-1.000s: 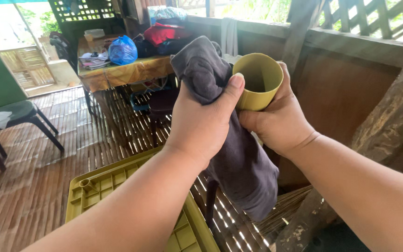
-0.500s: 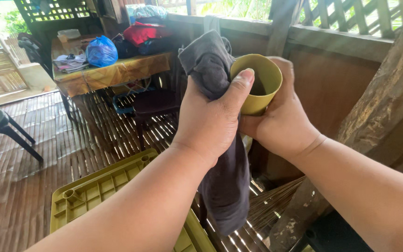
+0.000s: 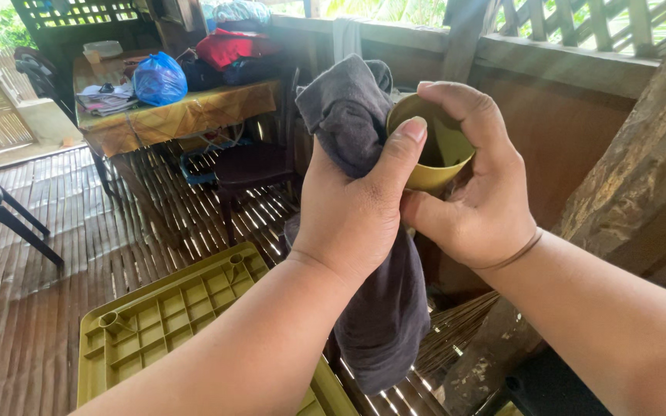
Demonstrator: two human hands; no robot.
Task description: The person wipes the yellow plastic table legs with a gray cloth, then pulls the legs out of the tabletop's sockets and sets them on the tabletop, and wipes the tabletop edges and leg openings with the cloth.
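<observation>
Here the right hand (image 3: 479, 208) grips an empty yellow-green cup (image 3: 437, 150).

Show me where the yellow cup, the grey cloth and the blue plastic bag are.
yellow cup (image 3: 447, 146), head view, inner wall.
grey cloth (image 3: 383, 323), head view, hanging lower part.
blue plastic bag (image 3: 159, 80), head view, middle.

The left hand (image 3: 356, 208) covers the near wall of the olive cup (image 3: 435, 146); the right hand (image 3: 475, 208) hides its base. The inside bottom of the cup lies in shadow. The dark grey cloth (image 3: 383, 308) is partly hidden behind the left hand. The olive plastic crate (image 3: 163, 323) is cut off by the bottom edge.
</observation>
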